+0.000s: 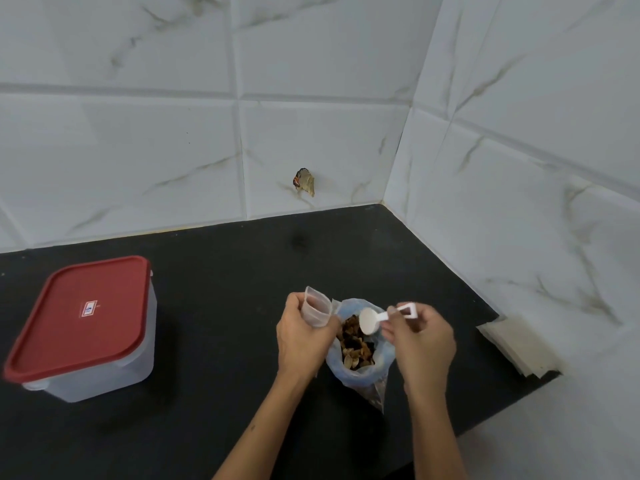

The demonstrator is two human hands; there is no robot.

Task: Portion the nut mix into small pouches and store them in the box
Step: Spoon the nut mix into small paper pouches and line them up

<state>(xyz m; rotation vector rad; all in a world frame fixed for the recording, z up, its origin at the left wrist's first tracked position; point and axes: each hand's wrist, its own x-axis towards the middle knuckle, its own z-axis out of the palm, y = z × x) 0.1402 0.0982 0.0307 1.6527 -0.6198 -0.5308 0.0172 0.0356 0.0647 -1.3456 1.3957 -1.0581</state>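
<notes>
The step in hand is the scooping: a portion is about to be lifted from the supply bag into a pouch. At 5 o'clock on the black counter [225,306], the left hand [303,337] grips a small clear pouch [317,306], its fingers curled round the lower part so the open mouth stands up toward 12 o'clock. Just beside it, at 3 o'clock of that hand, the nut mix [356,342] lies in an open plastic bag [360,368], brown pieces showing through the mouth. The right hand [422,344] pinches the handle of a white plastic scoop [367,321], whose bowl hangs over the bag's mouth and looks bare, so I judge that no portion is loaded yet.

The next move calls for dipping the bowl into the mix, then carrying it across to the pouch mouth at 9 o'clock; the pouch must stay open and steady, or nuts will spill onto the counter.

The box [86,341] stands well apart at 9 o'clock, its red lid [83,313] closed, so it must be opened before any pouch is stored. A small white label [89,309] sits on the lid; its print is too small to read. No other writing shows. A stack of pale sheets [519,344] lies at 3 o'clock against the tiled wall [311,116].
</notes>
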